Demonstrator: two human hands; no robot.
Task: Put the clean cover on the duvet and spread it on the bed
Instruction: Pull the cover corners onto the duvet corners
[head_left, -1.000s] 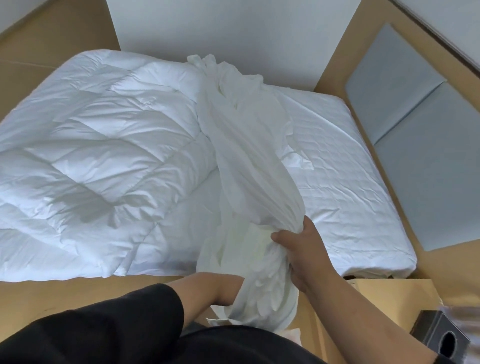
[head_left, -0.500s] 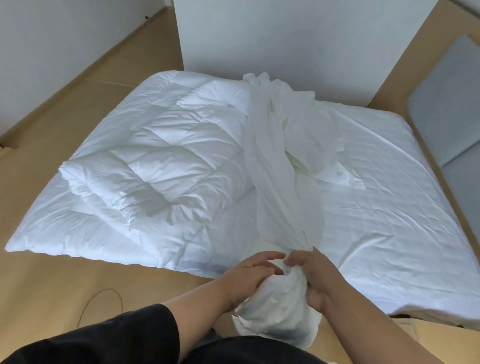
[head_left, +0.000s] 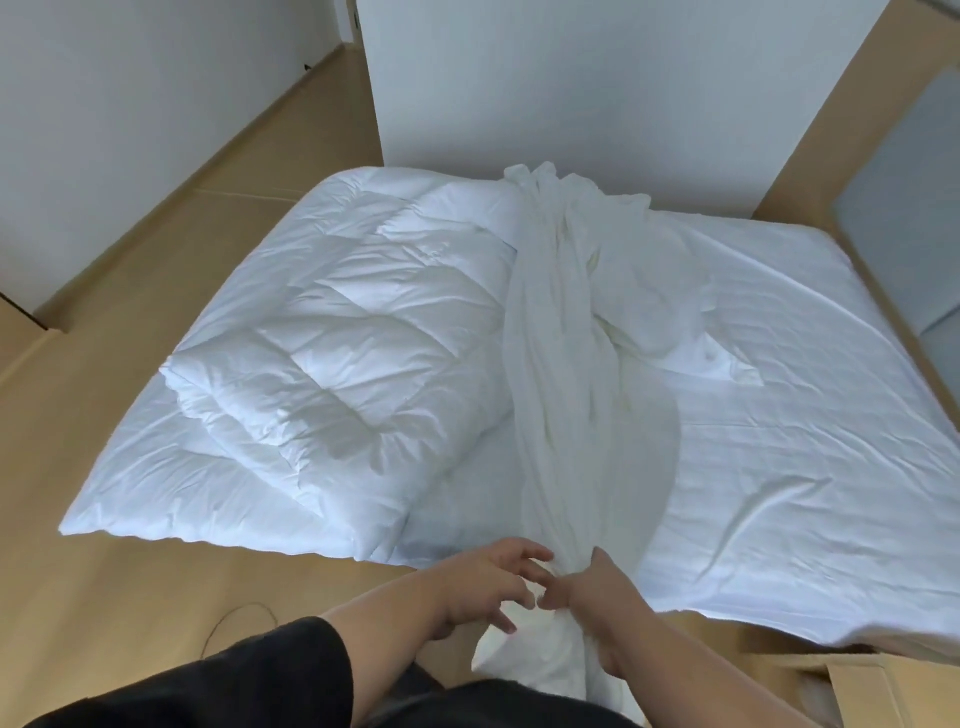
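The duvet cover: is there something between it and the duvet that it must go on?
Nothing visible. The duvet cover lies bunched in a long strip down the bed, its left edge right against the folded duvet. The right hand grips its near end; the left hand reaches toward it.

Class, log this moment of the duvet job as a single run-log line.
stage: sorting cover | cover: bunched, trailing across bed | duvet: folded, uncovered | right hand: grips cover | left hand: fingers spread at cover

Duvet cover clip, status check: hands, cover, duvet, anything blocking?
Right hand grips bunched cover; left hand fingers spread, touching it. Duvet bare, folded on bed's left half. Cover strung out across the mattress, nothing blocking.
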